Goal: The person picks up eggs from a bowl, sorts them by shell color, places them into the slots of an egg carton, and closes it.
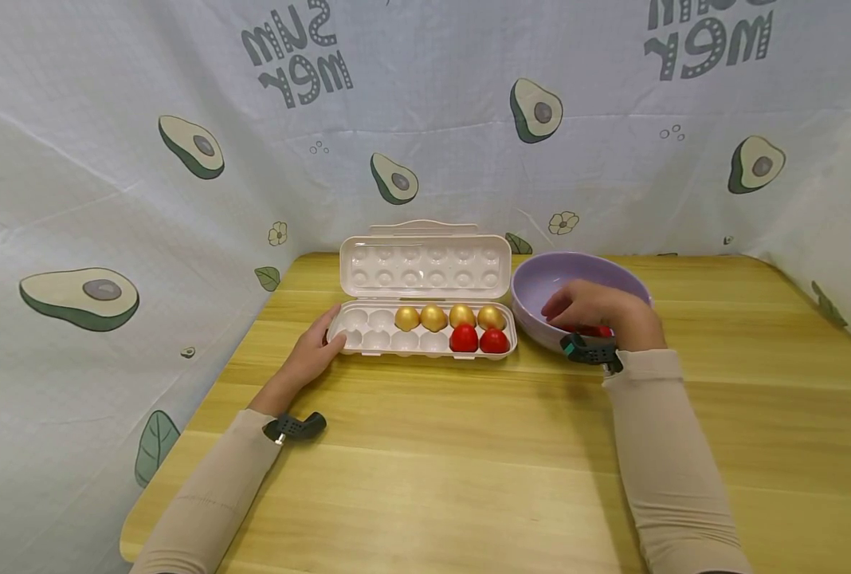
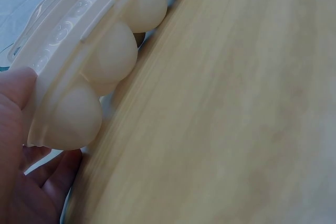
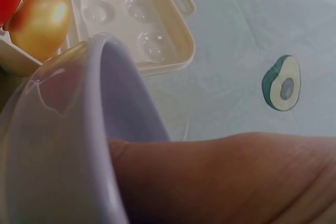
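An egg carton (image 1: 418, 343) of pale plastic lies with its lid (image 1: 425, 267) tipped back. Several gold eggs (image 1: 434, 318) fill the right part of its back row, and two red eggs (image 1: 464, 338) sit at the right end of the front row. My left hand (image 1: 312, 351) grips the carton's left end, thumb at the rim and fingers lower down in the left wrist view. Inside the purple bowl (image 1: 550, 271) is my right hand (image 1: 586, 307), above red eggs (image 1: 598, 329). The bowl's wall hides its fingertips in the right wrist view, so I cannot tell whether they hold an egg.
Carton and bowl stand side by side near the back edge of the wooden table (image 1: 425, 478). Behind them hangs a pale cloth (image 1: 454, 88) printed with avocados, which also covers the left side.
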Demonstrator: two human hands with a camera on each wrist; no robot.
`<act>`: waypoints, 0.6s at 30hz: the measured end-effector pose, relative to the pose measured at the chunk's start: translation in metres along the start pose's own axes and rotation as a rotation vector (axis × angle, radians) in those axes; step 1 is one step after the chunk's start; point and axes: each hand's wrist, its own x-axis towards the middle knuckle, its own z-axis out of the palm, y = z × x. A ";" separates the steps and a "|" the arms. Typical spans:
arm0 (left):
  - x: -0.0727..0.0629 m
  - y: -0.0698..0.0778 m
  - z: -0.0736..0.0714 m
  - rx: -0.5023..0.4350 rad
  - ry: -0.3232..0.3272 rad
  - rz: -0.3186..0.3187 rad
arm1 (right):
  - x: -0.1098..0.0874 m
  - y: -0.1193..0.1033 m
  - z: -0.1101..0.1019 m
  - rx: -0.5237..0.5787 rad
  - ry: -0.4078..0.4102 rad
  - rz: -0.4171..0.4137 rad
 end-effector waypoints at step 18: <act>0.000 0.000 0.000 -0.005 -0.001 -0.002 | -0.008 -0.004 -0.004 -0.074 0.017 0.066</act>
